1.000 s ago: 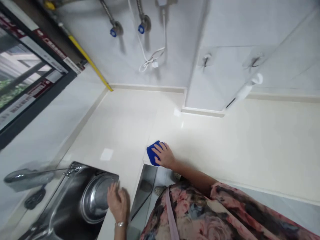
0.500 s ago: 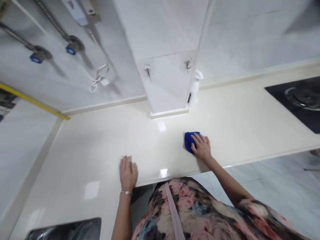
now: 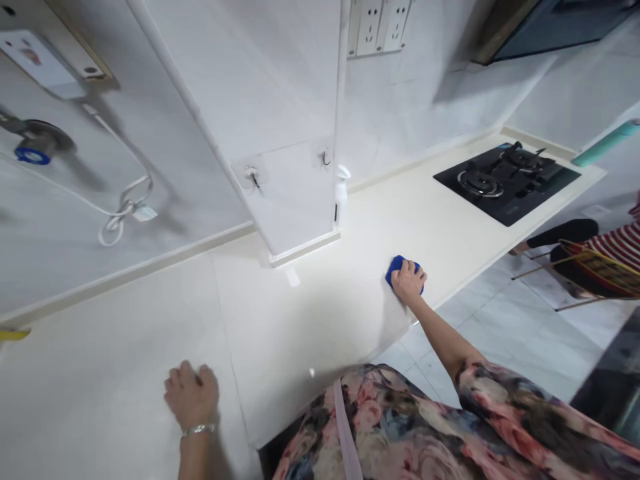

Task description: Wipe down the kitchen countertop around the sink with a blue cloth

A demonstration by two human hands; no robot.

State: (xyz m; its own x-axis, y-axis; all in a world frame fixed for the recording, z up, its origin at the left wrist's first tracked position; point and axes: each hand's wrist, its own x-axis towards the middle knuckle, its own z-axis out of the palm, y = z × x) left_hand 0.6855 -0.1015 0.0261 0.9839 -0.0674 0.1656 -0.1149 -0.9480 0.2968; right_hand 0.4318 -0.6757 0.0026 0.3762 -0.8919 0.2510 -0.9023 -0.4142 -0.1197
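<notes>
My right hand (image 3: 409, 281) is closed over a blue cloth (image 3: 395, 268), pressing it onto the pale countertop (image 3: 310, 320). Parts of the cloth stick out on either side of the fingers. Lower left, my left hand (image 3: 191, 395) rests on the same counter with nothing in it. Its fingers are loosely bent and the thumb stands apart, and a bracelet (image 3: 199, 430) circles the wrist. A white spray bottle (image 3: 341, 199) stands behind the cloth, beside the wall pillar.
A black gas hob (image 3: 505, 180) is set in the counter to the right. The pillar (image 3: 295, 200) juts out over the back edge and carries two hooks. A person's striped sleeve (image 3: 620, 237) and a chair (image 3: 610, 267) are at far right. A white cable (image 3: 127, 207) hangs at left.
My view has turned right, bringing the whole hob and a seated person into sight. My right hand has slid the cloth rightward along the counter. My left hand stays on the counter, fingers more bent.
</notes>
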